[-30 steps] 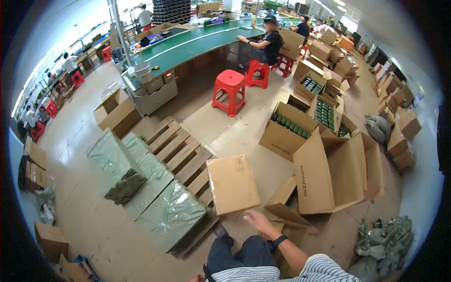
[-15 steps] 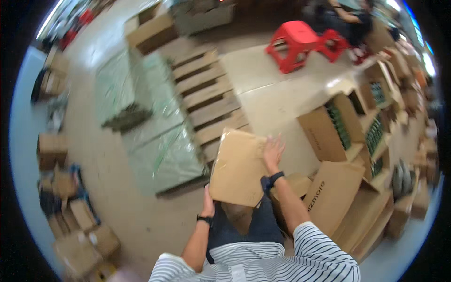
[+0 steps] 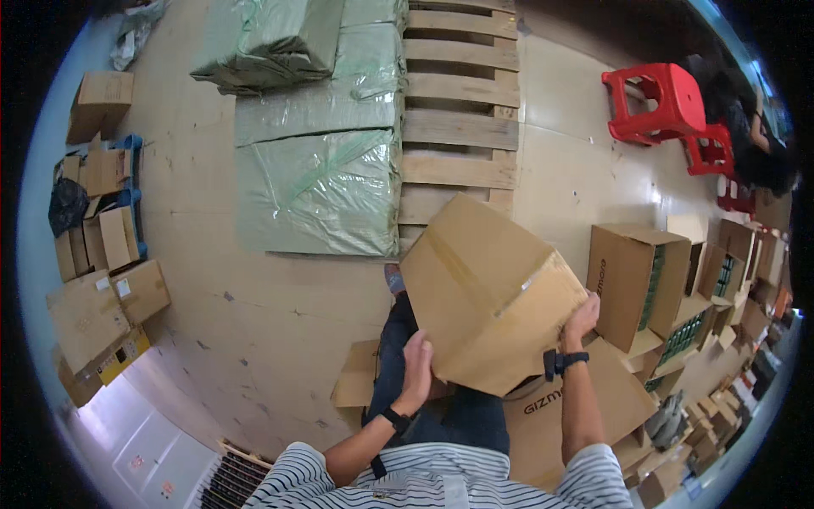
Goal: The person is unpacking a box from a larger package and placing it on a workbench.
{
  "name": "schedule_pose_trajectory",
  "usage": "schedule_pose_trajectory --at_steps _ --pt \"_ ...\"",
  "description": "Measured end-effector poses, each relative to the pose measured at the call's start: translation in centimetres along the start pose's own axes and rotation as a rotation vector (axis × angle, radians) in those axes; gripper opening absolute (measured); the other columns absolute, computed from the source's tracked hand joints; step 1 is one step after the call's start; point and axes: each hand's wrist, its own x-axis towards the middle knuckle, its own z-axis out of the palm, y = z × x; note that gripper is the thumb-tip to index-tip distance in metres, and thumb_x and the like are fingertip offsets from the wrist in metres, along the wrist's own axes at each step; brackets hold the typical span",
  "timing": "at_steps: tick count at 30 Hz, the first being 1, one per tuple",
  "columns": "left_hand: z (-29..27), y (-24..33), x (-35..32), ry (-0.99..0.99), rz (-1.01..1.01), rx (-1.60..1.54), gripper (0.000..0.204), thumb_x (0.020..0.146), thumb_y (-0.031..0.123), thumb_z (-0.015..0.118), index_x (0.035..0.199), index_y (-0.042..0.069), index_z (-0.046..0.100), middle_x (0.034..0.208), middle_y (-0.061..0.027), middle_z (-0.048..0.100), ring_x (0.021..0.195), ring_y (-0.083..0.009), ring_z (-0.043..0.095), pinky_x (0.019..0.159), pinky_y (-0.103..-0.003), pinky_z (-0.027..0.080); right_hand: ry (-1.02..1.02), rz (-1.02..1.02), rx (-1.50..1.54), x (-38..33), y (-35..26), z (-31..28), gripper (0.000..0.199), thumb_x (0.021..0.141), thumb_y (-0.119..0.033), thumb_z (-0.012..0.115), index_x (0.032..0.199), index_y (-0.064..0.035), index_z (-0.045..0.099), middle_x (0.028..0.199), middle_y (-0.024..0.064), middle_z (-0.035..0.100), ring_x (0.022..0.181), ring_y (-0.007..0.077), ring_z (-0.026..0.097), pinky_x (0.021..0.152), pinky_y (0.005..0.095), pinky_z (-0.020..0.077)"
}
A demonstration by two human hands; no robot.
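Observation:
A closed brown cardboard box (image 3: 496, 293) is held up in front of me, tilted, with tape along its seam. My left hand (image 3: 415, 369) grips its lower left edge, fingers partly hidden behind the cardboard. At the right corner, my right hand (image 3: 581, 317) is closed on the same box. Below it, a larger open carton (image 3: 551, 424) with dark printing stands by my legs, partly covered by the held box.
A wooden pallet (image 3: 458, 129) lies ahead, with green plastic-wrapped bales (image 3: 322, 195) along its left. Open cartons (image 3: 623, 284) holding green items stand at right. Red stools (image 3: 657, 102) are beyond, near a seated person. More boxes (image 3: 89, 318) line the left.
My view has swung, moving the pallet and bales up in the picture. The held box has turned and now shows more sides. My right hand has gone from lying spread on it to gripping its corner.

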Motion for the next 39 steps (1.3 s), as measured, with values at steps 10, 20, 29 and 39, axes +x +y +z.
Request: schedule_pose_trajectory --at_steps 10,20,29,39 --pt "-3.1 -19.4 32.4 0.097 -0.571 -0.686 0.073 0.101 0.048 0.057 0.152 -0.001 0.041 0.146 -0.0139 0.054 0.128 -0.0271 0.057 0.103 -0.042 0.049 -0.166 0.000 0.182 4.7 7.8 -1.7 0.043 0.107 -0.033 0.040 0.110 0.0016 0.066 0.107 0.0116 0.069 0.090 0.0221 0.066 0.085 0.0344 0.0545" --pt "-0.5 -22.5 37.1 0.184 -0.406 0.068 0.072 0.100 0.053 0.044 0.138 -0.007 0.058 0.142 -0.0236 0.059 0.134 -0.0356 0.054 0.108 -0.043 0.042 -0.317 0.395 0.647 5.7 5.6 -4.4 0.054 0.107 -0.039 0.033 0.128 0.0019 0.062 0.134 0.0148 0.063 0.123 0.0256 0.058 0.107 0.0393 0.0461" --pt "-0.6 -13.0 23.6 0.176 -0.274 -0.275 0.062 0.109 0.048 0.038 0.133 -0.004 0.061 0.132 -0.0173 0.064 0.118 -0.0224 0.061 0.099 -0.035 0.049 -0.404 0.372 0.706 8.1 4.3 -9.0 0.040 0.105 -0.032 0.040 0.114 -0.0010 0.063 0.133 0.0179 0.065 0.119 0.0255 0.062 0.105 0.0389 0.0483" --pt "-5.0 2.5 -3.2 0.398 -0.038 -0.602 0.068 0.109 0.055 0.030 0.150 0.003 0.043 0.150 -0.0152 0.051 0.132 -0.0311 0.054 0.108 -0.043 0.047 -0.617 0.089 0.684 9.5 -4.5 -16.9 0.039 0.102 -0.029 0.044 0.104 0.0008 0.069 0.105 0.0140 0.072 0.100 0.0219 0.066 0.093 0.0353 0.0514"
